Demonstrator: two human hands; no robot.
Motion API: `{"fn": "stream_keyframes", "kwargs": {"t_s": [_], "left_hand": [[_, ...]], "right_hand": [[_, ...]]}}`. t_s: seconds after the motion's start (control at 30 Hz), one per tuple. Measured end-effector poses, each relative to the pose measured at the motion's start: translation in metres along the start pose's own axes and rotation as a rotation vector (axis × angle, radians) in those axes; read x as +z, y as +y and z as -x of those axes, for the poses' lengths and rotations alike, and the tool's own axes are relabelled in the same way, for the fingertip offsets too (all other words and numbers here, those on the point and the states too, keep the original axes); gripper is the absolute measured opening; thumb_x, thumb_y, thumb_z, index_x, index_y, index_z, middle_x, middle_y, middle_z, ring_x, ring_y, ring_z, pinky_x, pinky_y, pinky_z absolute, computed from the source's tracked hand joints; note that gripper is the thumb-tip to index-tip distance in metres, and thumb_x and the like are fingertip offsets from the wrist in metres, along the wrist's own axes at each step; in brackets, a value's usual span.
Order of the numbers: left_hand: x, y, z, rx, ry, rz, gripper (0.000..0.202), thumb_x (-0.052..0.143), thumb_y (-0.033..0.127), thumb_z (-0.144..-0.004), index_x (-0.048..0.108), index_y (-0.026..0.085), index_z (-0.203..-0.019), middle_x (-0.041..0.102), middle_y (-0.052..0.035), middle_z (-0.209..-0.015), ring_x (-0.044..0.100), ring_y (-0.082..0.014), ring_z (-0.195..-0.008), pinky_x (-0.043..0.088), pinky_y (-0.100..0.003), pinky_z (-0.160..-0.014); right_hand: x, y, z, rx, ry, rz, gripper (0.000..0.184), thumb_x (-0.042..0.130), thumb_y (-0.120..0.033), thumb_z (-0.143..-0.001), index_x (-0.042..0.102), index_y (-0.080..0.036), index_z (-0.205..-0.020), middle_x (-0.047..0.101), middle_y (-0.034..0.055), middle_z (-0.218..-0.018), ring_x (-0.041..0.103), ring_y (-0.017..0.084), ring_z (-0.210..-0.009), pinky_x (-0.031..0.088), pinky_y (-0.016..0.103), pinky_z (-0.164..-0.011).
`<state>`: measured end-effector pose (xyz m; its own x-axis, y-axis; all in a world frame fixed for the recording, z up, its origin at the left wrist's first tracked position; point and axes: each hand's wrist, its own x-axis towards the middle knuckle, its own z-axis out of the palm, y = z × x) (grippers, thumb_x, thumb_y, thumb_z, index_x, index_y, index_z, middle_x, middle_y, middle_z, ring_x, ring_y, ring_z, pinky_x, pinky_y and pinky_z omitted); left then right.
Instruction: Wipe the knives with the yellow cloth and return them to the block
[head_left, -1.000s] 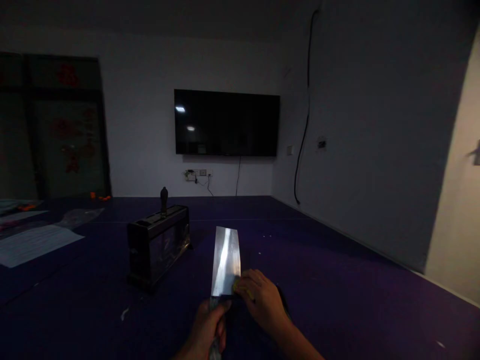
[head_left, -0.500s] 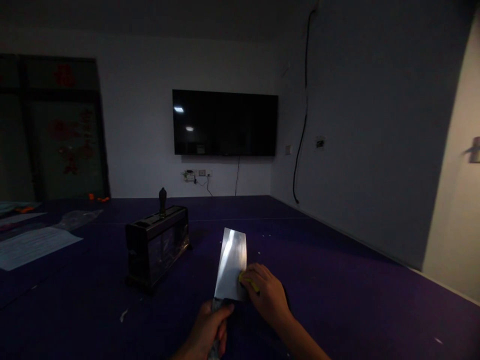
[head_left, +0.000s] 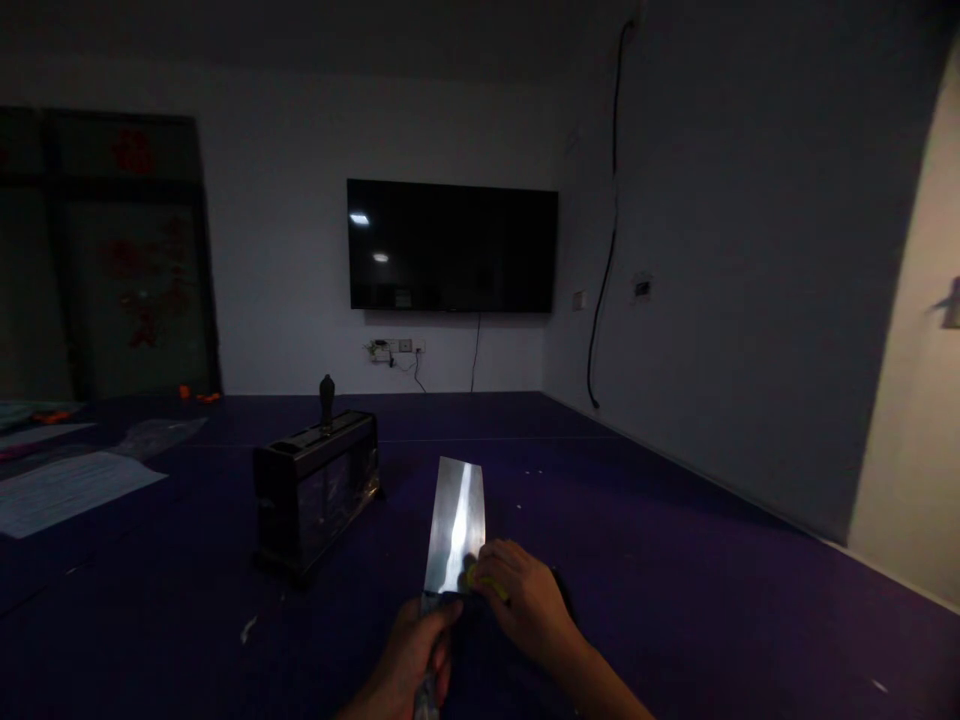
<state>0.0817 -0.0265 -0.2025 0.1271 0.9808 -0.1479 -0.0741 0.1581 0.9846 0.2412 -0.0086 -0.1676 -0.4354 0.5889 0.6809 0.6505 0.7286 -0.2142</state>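
In the head view, my left hand (head_left: 421, 650) is wrapped round the handle of a cleaver (head_left: 455, 520), its thumb near the base of the blade. The broad shiny blade points up and away, with a bright streak of light on it. My right hand (head_left: 525, 595) is closed on a small yellow object (head_left: 491, 585), mostly covered by the fingers, so its kind does not show. The yellow object is at the right side of the blade, close to the heel. To the left stands a dark knife block (head_left: 319, 490) with one black handle (head_left: 327, 402) sticking up from its top.
All this is over a purple surface (head_left: 675, 600) with small white scraps (head_left: 248, 629). A printed paper sheet (head_left: 75, 490) and clear plastic (head_left: 161, 433) lie at the left. Beyond are a wall-mounted television (head_left: 452, 245) and a hanging black cable (head_left: 604, 280).
The cleaver has shifted and turned slightly to the left, and the streak of light has moved across its blade. My right hand with the yellow object has moved slightly left and down.
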Motion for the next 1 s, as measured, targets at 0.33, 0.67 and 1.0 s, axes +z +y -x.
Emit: {"fn": "stream_keyframes", "kwargs": {"t_s": [0.33,0.67,1.0], "left_hand": [[-0.007,-0.009,-0.013,-0.073,-0.109,0.031,0.054,0.058,0.065,-0.046,0.031,0.021,-0.032,0.025,0.0063,-0.023,0.032,-0.0086,-0.019,0.013,-0.018,-0.026],[-0.010,-0.012,-0.014,-0.097,-0.171,0.044,0.040,0.059,0.054,-0.055,0.038,0.021,-0.045,0.030,0.0080,-0.025,0.032,-0.0097,-0.019,0.017,-0.019,-0.025],[-0.003,0.001,-0.004,-0.102,-0.062,0.029,0.045,0.056,0.062,-0.048,0.037,0.022,-0.039,0.028,0.0067,-0.024,0.031,-0.0091,-0.018,0.015,-0.021,-0.027]], "right_hand": [[-0.001,0.007,-0.002,-0.007,0.079,0.075,0.016,0.046,-0.020,-0.087,0.061,-0.021,-0.082,0.064,0.0035,-0.085,0.058,0.016,-0.079,0.046,0.026,-0.071],[-0.001,0.021,0.000,-0.006,0.153,0.093,0.018,0.045,-0.023,-0.088,0.063,-0.021,-0.085,0.064,0.0040,-0.087,0.059,0.015,-0.078,0.047,0.025,-0.070],[0.001,0.009,0.002,-0.077,-0.005,-0.009,0.013,0.050,-0.023,-0.086,0.063,-0.024,-0.084,0.064,0.0015,-0.085,0.058,0.014,-0.078,0.045,0.024,-0.070]]}}
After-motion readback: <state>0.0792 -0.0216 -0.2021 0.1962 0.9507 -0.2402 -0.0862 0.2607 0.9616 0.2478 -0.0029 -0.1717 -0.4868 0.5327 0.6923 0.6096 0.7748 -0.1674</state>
